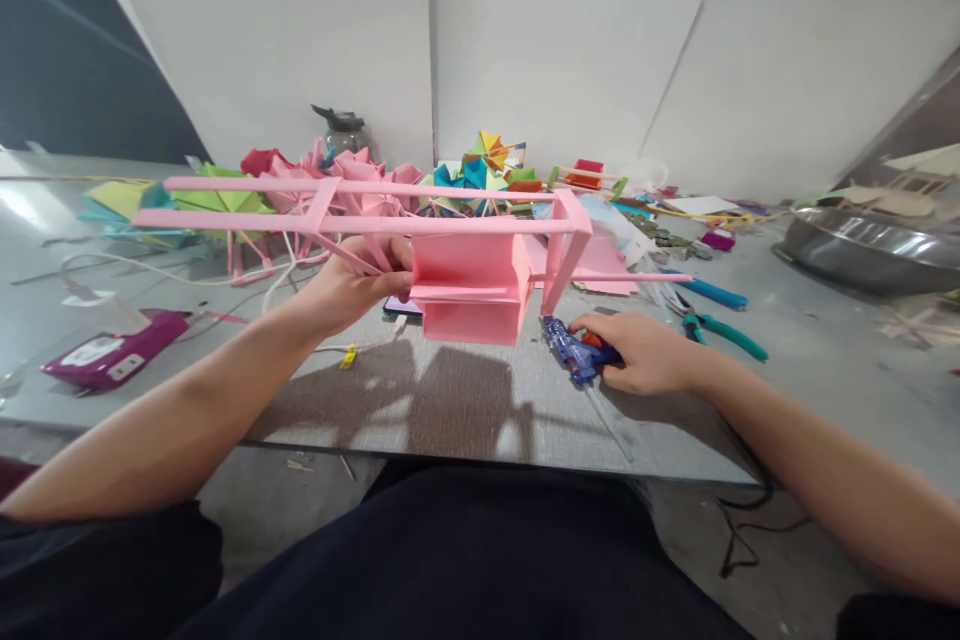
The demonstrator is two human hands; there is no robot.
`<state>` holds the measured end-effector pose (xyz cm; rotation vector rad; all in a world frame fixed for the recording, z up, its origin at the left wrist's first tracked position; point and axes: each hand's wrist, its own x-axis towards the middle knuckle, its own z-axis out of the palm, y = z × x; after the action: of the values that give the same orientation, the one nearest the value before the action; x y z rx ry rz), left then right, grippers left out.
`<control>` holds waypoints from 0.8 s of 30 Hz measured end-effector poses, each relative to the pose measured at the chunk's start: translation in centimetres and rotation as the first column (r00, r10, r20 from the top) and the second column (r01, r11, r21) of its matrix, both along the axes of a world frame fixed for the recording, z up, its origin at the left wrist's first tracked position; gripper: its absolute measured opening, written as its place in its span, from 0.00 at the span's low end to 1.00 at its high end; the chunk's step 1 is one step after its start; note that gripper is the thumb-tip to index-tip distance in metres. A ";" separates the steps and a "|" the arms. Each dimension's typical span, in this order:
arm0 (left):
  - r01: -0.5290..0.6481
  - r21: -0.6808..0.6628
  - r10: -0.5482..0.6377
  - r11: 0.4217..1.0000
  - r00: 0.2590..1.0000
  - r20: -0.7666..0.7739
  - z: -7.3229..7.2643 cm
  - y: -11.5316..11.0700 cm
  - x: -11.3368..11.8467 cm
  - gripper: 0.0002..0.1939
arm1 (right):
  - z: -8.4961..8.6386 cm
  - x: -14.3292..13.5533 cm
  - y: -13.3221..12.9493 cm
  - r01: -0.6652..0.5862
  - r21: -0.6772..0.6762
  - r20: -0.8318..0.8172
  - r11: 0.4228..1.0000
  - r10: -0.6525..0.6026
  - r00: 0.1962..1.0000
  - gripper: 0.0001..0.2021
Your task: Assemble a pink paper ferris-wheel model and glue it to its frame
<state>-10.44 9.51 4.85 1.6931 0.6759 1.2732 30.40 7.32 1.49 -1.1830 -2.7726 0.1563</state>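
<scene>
A pink paper model (469, 295), made of long strips and a folded box-like seat, is raised above the table in front of me. My left hand (375, 270) pinches it at the left side of the seat. Wrapped round the handle of a blue glue gun (571, 350) is my right hand (637, 350), low over the tabletop. The gun's nozzle is close under the model's right upright; I cannot tell if they touch. A clear glue stick (609, 422) sticks out of the gun's back.
Folded paper models (480, 175) in several colours line the back. Teal-handled pliers (720, 332) and a steel basin (862, 245) are at the right. A purple power strip (116, 350) lies at the left, with a white cable (180, 278) behind it.
</scene>
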 end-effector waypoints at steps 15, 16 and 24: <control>0.027 -0.134 -0.019 0.991 0.998 0.062 -1.7 -0.9 2.3 0.14 | -1.5 -0.8 -2.0 0.234 0.748 -0.392 0.622 0.128 0.911 0.14; 0.039 -0.140 -0.031 0.989 0.998 0.058 -1.9 -1.1 2.6 0.13 | -1.5 -1.2 -2.2 0.289 0.738 -0.421 0.610 0.082 0.903 0.19; 0.125 -0.178 -0.121 0.976 0.992 0.035 -3.0 -1.8 3.7 0.10 | -1.2 -1.8 -1.8 0.377 0.608 -0.435 0.699 -0.104 0.894 0.34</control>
<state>-6.74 7.71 1.83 1.5453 0.6418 1.1099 28.59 5.48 0.31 -1.1332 -2.0018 -0.5686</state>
